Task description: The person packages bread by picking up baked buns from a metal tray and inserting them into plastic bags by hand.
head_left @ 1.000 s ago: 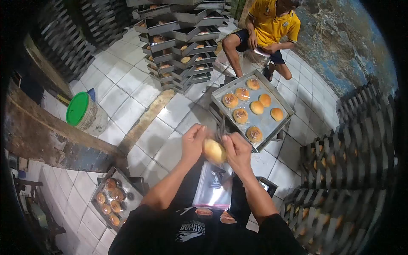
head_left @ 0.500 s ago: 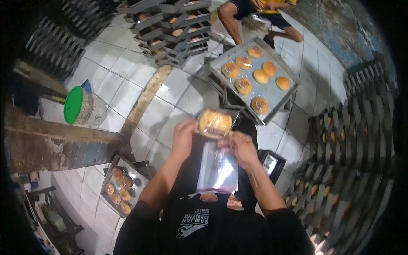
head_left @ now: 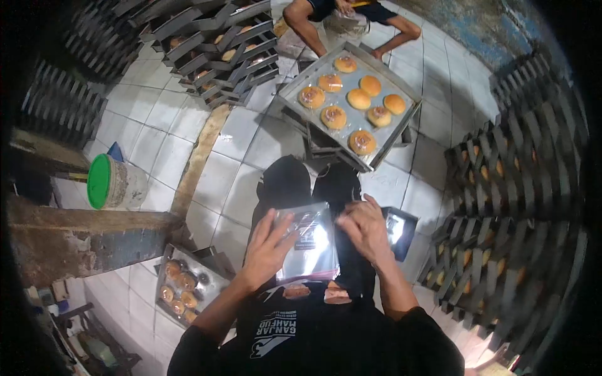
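A stack of clear plastic bags [head_left: 308,244] lies on my lap. My left hand [head_left: 268,247] rests on its left side with the fingers spread. Just right of the bags, my right hand [head_left: 365,227] hovers with its fingers curled; whether anything thin is between them is too small to tell. In front of my knees stands a metal tray [head_left: 401,128] with several round buns, some wrapped in clear plastic and some bare. One wrapped bun [head_left: 379,116] sits near the tray's right side.
Another person's legs [head_left: 303,25] are beyond the tray. Stacked trays of buns [head_left: 213,50] rise at the back left, with more racks [head_left: 495,250] at the right. A green-lidded bucket [head_left: 119,182], a wooden beam [head_left: 94,241] and a smaller bun tray [head_left: 188,285] are at the left.
The wrapped bun has left my hands and a wrapped bun now lies at the tray's right side. Both hands have come back over my lap, the left one onto the bags.
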A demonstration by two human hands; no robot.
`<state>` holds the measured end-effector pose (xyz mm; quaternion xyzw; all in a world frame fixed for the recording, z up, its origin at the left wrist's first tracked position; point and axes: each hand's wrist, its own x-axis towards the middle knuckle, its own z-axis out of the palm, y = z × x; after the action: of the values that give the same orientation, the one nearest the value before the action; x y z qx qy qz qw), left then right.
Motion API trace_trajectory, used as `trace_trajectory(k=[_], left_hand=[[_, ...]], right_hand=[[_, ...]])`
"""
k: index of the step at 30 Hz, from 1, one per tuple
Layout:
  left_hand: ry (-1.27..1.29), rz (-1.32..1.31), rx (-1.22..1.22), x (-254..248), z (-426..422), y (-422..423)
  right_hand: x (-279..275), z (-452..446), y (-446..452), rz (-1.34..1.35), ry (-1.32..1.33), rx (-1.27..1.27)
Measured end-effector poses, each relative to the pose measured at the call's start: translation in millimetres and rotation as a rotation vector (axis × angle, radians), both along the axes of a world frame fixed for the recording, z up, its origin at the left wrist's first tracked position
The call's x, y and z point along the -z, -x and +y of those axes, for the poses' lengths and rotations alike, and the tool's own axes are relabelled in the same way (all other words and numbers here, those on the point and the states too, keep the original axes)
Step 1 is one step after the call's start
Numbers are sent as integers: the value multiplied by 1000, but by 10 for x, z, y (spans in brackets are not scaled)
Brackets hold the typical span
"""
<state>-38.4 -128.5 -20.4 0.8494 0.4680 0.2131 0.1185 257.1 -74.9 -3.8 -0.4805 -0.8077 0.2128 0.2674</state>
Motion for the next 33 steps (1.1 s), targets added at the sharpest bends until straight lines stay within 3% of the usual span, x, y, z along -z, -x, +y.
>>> trace_trajectory(k=[1,4,5,7,9,11,14,15,16,17,18,19,21,22,23,25,27,28,30,32,33], left_hand=[[3,-8,66,-70,2,27],[-305,-87,185,-52,-45,67],[-6,-91,196,-173,-22,94],[534,-934,-195,-205,11,-245],[1022,-1032,-193,-533,226,-224],[1149,-580,72,-657,472,5],[1025,-809,-477,-777,631,-30],[904,-1276,-448,-518,661,20],[812,-1428,-589,-432,772,6],[805,-1520,-682,-442,935,-72],[797,-1609,-781,-454,1088,-141],[797,-1453,-785,-294,1106,-140],[785,-1143,-786,114,992,-140],[895,-1467,-690,62,1045,-229],[860,-1443,-629,-26,1098,-282],[839,-1475,-558,-22,1161,-297],[861,-1586,-547,22,1148,-265],[866,-1569,-565,19,1141,-240],[860,-1545,-562,3,1170,-226],[830,-1501,-599,-4,1226,-281],[798,-1485,-609,-16,1247,-307]], right_hand=[[-165,-96,132,59,-7,12],[-559,-105,293,133,41,-44],[-579,-73,206,98,117,-129],[-749,57,150,149,232,-244],[-862,296,124,208,395,-353],[-810,608,-15,255,644,-347],[-213,1550,-366,604,724,-98],[24,1965,-423,407,542,109],[386,2396,-621,-25,267,234],[620,2829,-810,-254,241,231],[964,3203,-986,-136,186,233],[1157,3494,-972,307,496,453],[1464,4043,-1133,-98,372,530],[1620,4251,-1185,-299,308,559],[1797,4412,-1175,-400,293,685],[2146,4667,-1168,-262,336,834],[2282,4599,-1084,481,497,704],[2198,4769,-1125,198,722,745],[2101,4557,-1012,69,575,470],[2274,4449,-805,12,299,499],[2557,4370,-785,135,289,487]])
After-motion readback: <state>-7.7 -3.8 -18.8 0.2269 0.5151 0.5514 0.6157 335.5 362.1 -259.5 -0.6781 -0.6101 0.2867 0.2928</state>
